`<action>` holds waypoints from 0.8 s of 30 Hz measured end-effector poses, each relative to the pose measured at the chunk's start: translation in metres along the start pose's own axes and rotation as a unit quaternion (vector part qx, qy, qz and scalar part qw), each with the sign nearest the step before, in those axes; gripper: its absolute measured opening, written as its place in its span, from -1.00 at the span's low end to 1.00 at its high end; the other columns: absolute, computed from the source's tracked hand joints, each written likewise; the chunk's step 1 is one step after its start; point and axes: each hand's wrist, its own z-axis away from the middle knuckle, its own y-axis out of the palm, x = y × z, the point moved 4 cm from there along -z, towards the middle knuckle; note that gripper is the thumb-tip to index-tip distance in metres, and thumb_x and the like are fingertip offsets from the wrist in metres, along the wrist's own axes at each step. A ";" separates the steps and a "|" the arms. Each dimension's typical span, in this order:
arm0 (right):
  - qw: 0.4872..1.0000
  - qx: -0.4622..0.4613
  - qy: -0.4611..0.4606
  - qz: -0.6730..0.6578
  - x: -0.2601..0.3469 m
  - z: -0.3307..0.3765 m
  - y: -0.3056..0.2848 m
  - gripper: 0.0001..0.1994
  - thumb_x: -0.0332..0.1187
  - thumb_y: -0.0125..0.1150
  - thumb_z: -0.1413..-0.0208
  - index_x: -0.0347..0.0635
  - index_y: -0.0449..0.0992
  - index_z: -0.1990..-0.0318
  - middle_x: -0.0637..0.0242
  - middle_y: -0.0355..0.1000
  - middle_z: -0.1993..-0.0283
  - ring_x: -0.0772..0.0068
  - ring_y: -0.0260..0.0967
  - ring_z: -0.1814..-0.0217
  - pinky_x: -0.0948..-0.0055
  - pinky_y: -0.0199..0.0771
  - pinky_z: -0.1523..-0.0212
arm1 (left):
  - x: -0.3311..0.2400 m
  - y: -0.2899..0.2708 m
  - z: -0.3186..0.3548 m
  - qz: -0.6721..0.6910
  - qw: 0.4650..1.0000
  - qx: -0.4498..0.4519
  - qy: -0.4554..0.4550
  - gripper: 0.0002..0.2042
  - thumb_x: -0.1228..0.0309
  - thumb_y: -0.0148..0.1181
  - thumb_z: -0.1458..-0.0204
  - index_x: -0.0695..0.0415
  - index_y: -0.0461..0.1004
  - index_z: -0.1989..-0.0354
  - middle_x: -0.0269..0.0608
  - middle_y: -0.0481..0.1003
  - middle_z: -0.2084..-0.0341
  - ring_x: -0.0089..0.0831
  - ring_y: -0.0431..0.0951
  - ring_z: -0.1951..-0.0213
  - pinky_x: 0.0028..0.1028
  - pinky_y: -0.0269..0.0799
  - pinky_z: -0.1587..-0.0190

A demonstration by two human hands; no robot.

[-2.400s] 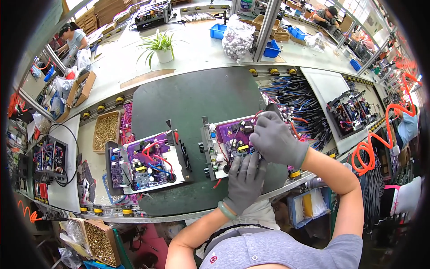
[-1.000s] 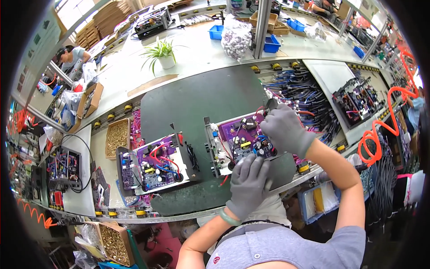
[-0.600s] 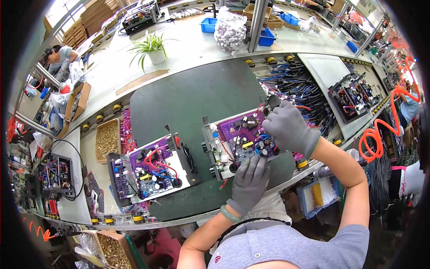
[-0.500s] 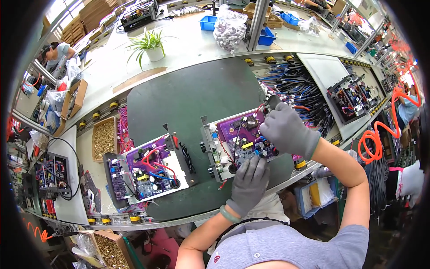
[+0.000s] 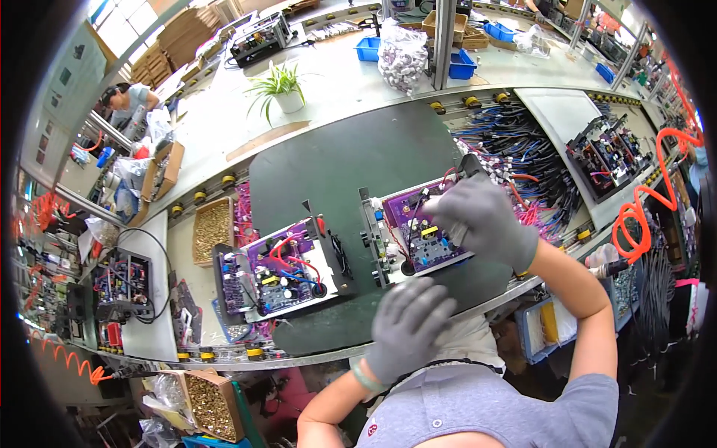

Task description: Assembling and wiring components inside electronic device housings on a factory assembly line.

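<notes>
My right hand (image 5: 489, 224), in a grey glove, is over the right end of an electronics unit with a purple circuit board (image 5: 427, 233). Its fingers are bent together and smeared by motion; what they hold I cannot make out. Beneath them part of the board and its corner are hidden. My left hand (image 5: 409, 328), gloved alike, hovers near the mat's front edge, just below that unit and apart from it, fingers stretched out and somewhat blurred. A second unit with a purple board (image 5: 278, 272) lies to the left, red and blue wires arching over it.
Both units lie on a dark green mat (image 5: 328, 160). Black and blue cables (image 5: 523, 160) are heaped at the right, beyond them another unit (image 5: 609, 157). A box of brass-coloured screws (image 5: 213, 231) stands left. A potted plant (image 5: 288, 101) stands behind. An orange coiled hose (image 5: 635, 228) hangs right.
My left hand has come off the board's front edge and moved toward me. My right hand has shifted down from the unit's far corner over the board. The view has swung slightly left.
</notes>
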 end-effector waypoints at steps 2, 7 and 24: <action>0.980 -0.002 0.045 -0.196 0.028 -0.001 0.008 -0.74 -0.22 0.36 0.00 -0.10 0.56 0.18 0.30 0.49 0.42 0.19 0.48 0.31 0.22 0.38 0.19 | 0.016 -0.029 -0.012 -0.012 0.998 -0.060 -0.029 -0.72 0.40 0.29 0.11 0.12 0.52 0.16 -0.14 0.51 0.12 -0.07 0.51 -0.01 -0.10 0.43 -0.08; 0.987 -0.007 0.051 -0.151 0.048 0.022 0.047 -0.73 -0.29 0.40 0.08 -0.02 0.59 0.17 0.34 0.47 0.41 0.24 0.47 0.32 0.25 0.38 0.16 | 0.073 -0.056 -0.076 -0.100 0.994 -0.034 0.007 -0.72 0.49 0.21 0.10 0.14 0.50 0.14 -0.11 0.53 0.18 -0.08 0.54 0.06 -0.17 0.43 -0.03; 0.975 -0.048 0.011 -0.218 0.064 0.077 0.037 -0.56 -0.42 0.33 0.14 0.00 0.53 0.00 0.31 0.51 0.09 0.24 0.49 0.16 0.22 0.44 0.14 | 0.106 0.032 -0.107 -0.189 0.890 0.412 -0.042 -0.51 -0.13 0.13 -0.03 0.12 0.58 0.31 -0.07 0.57 0.44 -0.20 0.58 0.11 -0.10 0.00 -0.41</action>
